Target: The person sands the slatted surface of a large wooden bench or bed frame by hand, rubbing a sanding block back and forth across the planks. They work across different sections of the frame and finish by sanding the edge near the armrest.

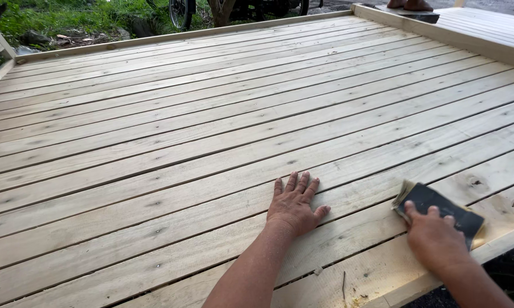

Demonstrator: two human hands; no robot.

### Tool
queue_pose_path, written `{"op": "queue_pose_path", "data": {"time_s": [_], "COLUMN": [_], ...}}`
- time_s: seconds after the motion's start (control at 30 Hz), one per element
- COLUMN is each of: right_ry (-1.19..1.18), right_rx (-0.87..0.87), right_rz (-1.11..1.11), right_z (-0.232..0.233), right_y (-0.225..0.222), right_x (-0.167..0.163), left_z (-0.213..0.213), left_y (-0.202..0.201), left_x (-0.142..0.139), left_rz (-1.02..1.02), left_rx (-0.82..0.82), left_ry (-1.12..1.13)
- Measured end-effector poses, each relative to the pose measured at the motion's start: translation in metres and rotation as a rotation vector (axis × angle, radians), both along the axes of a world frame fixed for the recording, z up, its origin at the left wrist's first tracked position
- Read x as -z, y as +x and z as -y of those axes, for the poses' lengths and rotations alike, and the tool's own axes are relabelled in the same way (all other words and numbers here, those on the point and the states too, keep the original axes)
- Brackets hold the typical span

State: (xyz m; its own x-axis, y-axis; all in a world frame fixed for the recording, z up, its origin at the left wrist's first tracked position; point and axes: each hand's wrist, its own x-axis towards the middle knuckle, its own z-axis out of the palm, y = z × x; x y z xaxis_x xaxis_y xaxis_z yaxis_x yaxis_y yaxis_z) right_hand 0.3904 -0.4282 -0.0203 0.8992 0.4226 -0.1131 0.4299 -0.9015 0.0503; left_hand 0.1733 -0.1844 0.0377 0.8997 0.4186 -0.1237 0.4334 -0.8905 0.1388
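1. My left hand (294, 204) lies flat, fingers spread, holding nothing, on the deck (211, 114).
2. My right hand (435, 238) presses folded sandpaper (439, 206) near the deck edge; fingertips partly cover it.
3. A wheel (181, 11) is cut off above.

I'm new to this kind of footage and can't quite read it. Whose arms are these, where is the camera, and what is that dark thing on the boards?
The one picture comes from a camera worn on a person's head, looking down, so the two bare arms are that person's own. The left hand lies flat, fingers spread, on a wide platform of pale wooden planks. The right hand presses on a folded dark sheet of sandpaper near the platform's edge. Beyond the far edge there is grass, a bicycle wheel, and another person's feet on a second wooden platform.
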Motion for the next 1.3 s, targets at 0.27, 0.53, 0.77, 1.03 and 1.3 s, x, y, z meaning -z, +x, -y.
{"op": "queue_pose_path", "data": {"time_s": [0.27, 0.53, 0.77, 1.03, 1.3], "right_ry": [0.133, -0.035, 0.205, -0.048, 0.179], "right_rx": [0.264, -0.068, 0.247, -0.077, 0.236], "right_rz": [0.103, -0.045, 0.001, -0.022, -0.022], "right_z": [0.017, -0.012, 0.002, -0.031, -0.014], "right_y": [0.110, -0.039, 0.069, -0.062, 0.000], "right_x": [-0.029, 0.019, -0.040, 0.001, -0.051], "left_z": [-0.001, -0.003, -0.006, -0.006, -0.012], "left_y": [0.000, 0.000, 0.000, -0.004, -0.046], "left_x": [0.002, 0.002, 0.008, 0.015, 0.027], "left_rz": [0.034, 0.044, 0.086, 0.153, 0.181], "left_rx": [0.014, 0.027, 0.030, 0.058, 0.062], "left_ry": [-0.017, -0.023, -0.039, -0.050, -0.075]}}
